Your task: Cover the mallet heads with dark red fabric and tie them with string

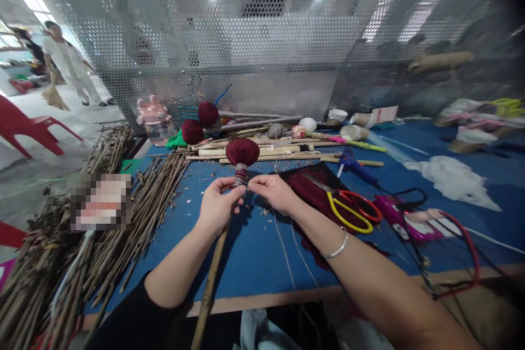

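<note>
My left hand [223, 200] is closed around a wooden stick [215, 269], just under its dark red, cloth-covered round head [243, 151]. Pale string is wound in a band [240, 174] round the neck between head and stick. My right hand [271, 192] pinches the string close beside that neck, thumb and finger together. Loose lengths of string [284, 249] trail below it down over the blue table. Scissors [348, 210] with one yellow and one red handle lie to the right, partly on dark red cloth [318, 191].
Bundles of thin sticks [135, 229] cover the left side. Two more dark red heads [208, 114] on sticks lie at the back, before a perforated metal screen [262, 54]. On the right are a blue glue gun [356, 167], cables and white plastic [455, 180]. A person [69, 60] stands far left.
</note>
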Demonstrator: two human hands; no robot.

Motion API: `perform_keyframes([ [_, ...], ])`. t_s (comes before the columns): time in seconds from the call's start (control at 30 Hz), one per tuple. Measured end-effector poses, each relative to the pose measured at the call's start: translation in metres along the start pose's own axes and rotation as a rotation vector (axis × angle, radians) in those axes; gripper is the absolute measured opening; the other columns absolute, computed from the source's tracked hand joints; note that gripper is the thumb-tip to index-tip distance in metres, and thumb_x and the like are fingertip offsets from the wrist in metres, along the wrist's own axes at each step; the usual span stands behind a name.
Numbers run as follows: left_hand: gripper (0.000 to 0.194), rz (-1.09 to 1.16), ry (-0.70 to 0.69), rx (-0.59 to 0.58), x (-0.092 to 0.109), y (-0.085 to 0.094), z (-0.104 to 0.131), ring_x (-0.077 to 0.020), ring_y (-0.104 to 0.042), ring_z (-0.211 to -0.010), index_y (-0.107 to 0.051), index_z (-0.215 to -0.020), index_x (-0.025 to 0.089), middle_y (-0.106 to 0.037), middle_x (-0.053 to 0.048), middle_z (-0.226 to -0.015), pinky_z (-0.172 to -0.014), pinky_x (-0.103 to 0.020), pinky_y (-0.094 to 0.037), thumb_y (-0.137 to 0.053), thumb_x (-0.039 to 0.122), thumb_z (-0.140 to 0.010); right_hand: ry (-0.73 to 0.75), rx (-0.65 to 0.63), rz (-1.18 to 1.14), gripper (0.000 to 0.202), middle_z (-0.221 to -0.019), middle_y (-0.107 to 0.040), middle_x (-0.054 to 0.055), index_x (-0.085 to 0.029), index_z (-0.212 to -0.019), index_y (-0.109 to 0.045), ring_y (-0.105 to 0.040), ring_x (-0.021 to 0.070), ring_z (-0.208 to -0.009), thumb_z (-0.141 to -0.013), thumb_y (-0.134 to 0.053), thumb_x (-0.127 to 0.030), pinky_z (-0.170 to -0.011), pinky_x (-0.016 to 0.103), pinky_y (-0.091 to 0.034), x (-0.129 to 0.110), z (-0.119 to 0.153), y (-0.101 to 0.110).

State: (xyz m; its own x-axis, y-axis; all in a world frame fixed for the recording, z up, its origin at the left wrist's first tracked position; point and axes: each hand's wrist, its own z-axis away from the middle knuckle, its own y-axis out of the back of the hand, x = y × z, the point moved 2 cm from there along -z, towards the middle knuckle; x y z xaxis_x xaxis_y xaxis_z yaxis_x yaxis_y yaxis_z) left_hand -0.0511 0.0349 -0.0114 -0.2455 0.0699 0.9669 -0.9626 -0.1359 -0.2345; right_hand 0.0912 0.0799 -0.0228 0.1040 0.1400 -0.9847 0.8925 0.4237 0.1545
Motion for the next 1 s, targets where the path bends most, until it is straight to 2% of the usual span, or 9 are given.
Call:
perform_keyframes([
  [0.2, 0.039, 0.136, 0.084, -0.192, 0.004, -0.003, 0.003, -0.0056, -0.052, -0.045, -0.054, -0.087, 0.012, -0.057, 0.003, -0.06, -0.038, -0.015, -0.041, -0.075, 0.03, -0.059, -0.058, -0.039, -0.232, 0.029, -0.043, -0.034, -0.01, -0.014, -0.076, -0.057, -0.021, 0.0026, -0.034, -0.069, -0.065, -0.041, -0.036, 0.019, -0.015, -0.005, 0.0, 0.0],
  [0.33, 0.032, 0.156, 0.171, -0.302, 0.001, -0.004, 0.004, -0.0045, -0.051, -0.043, -0.057, -0.083, 0.012, -0.059, 0.0, -0.061, -0.039, -0.013, -0.041, -0.069, 0.037, -0.067, -0.108, -0.158, -0.433, 0.035, -0.047, -0.04, -0.01, -0.016, -0.09, -0.056, -0.018, 0.002, -0.032, -0.067, -0.068, -0.04, -0.032, 0.019, -0.009, -0.004, -0.001, -0.002],
  [0.43, 0.034, 0.11, 0.229, -0.373, -0.003, -0.007, 0.006, -0.0057, -0.051, -0.041, -0.056, -0.078, 0.011, -0.057, -0.001, -0.057, -0.039, -0.015, -0.042, -0.061, 0.045, -0.073, -0.136, -0.15, -0.514, 0.032, -0.048, -0.04, -0.009, -0.015, -0.083, -0.056, -0.017, 0.0013, -0.033, -0.065, -0.07, -0.038, -0.031, 0.018, -0.008, -0.003, 0.0, -0.003],
  [0.53, 0.035, 0.043, 0.193, -0.293, -0.006, -0.01, 0.009, -0.0062, -0.052, -0.043, -0.053, -0.085, 0.013, -0.059, -0.002, -0.069, -0.036, -0.016, -0.042, -0.058, 0.046, -0.074, -0.157, -0.093, -0.468, 0.029, -0.046, -0.04, -0.008, -0.013, -0.073, -0.055, -0.019, 0.0013, -0.032, -0.066, -0.069, -0.038, -0.031, 0.019, -0.008, -0.001, 0.0, -0.005],
  [0.63, 0.042, -0.069, 0.016, -0.167, -0.007, -0.012, 0.013, -0.0044, -0.046, -0.038, -0.046, -0.102, 0.018, -0.055, 0.003, -0.069, -0.03, -0.015, -0.035, -0.063, 0.042, -0.072, -0.17, -0.059, -0.41, 0.03, -0.044, -0.038, -0.008, -0.013, -0.071, -0.054, -0.018, 0.0018, -0.033, -0.068, -0.067, -0.04, -0.032, 0.019, -0.008, -0.002, -0.001, -0.007],
  [0.7, 0.045, -0.106, -0.066, -0.132, -0.007, -0.012, 0.014, -0.0037, -0.042, -0.037, -0.043, -0.104, 0.019, -0.051, 0.006, -0.066, -0.029, -0.014, -0.032, -0.066, 0.038, -0.069, -0.144, -0.052, -0.348, 0.03, -0.043, -0.035, -0.009, -0.013, -0.073, -0.056, -0.018, 0.0023, -0.033, -0.07, -0.064, -0.042, -0.033, 0.02, -0.01, -0.003, -0.001, -0.007],
  [0.8, 0.041, -0.094, -0.085, -0.114, -0.008, -0.01, 0.012, -0.0038, -0.042, -0.037, -0.044, -0.1, 0.018, -0.048, 0.007, -0.063, -0.029, -0.014, -0.031, -0.065, 0.037, -0.07, -0.049, 0.001, -0.195, 0.028, -0.045, -0.038, -0.008, -0.013, -0.071, -0.057, -0.026, 0.0034, -0.038, -0.071, -0.063, -0.04, -0.038, 0.019, -0.02, -0.009, 0.0, -0.005],
  [0.9, 0.041, -0.076, -0.094, -0.104, -0.007, -0.007, 0.01, -0.0039, -0.041, -0.037, -0.044, -0.101, 0.018, -0.049, 0.007, -0.062, -0.029, -0.014, -0.03, -0.065, 0.036, -0.07, 0.081, 0.058, -0.073, 0.023, -0.054, -0.048, -0.004, -0.013, -0.067, -0.058, -0.038, 0.0059, -0.049, -0.072, -0.063, -0.035, -0.049, 0.02, -0.031, -0.016, 0.003, -0.001],
  [1.0, 0.041, -0.062, -0.098, -0.103, -0.005, -0.006, 0.009, -0.0038, -0.041, -0.037, -0.044, -0.101, 0.018, -0.05, 0.007, -0.061, -0.029, -0.014, -0.03, -0.065, 0.035, -0.07, 0.156, 0.036, -0.019, 0.02, -0.063, -0.055, -0.001, -0.013, -0.071, -0.061, -0.045, 0.009, -0.058, -0.074, -0.061, -0.033, -0.057, 0.023, -0.036, -0.019, 0.007, -0.001],
])
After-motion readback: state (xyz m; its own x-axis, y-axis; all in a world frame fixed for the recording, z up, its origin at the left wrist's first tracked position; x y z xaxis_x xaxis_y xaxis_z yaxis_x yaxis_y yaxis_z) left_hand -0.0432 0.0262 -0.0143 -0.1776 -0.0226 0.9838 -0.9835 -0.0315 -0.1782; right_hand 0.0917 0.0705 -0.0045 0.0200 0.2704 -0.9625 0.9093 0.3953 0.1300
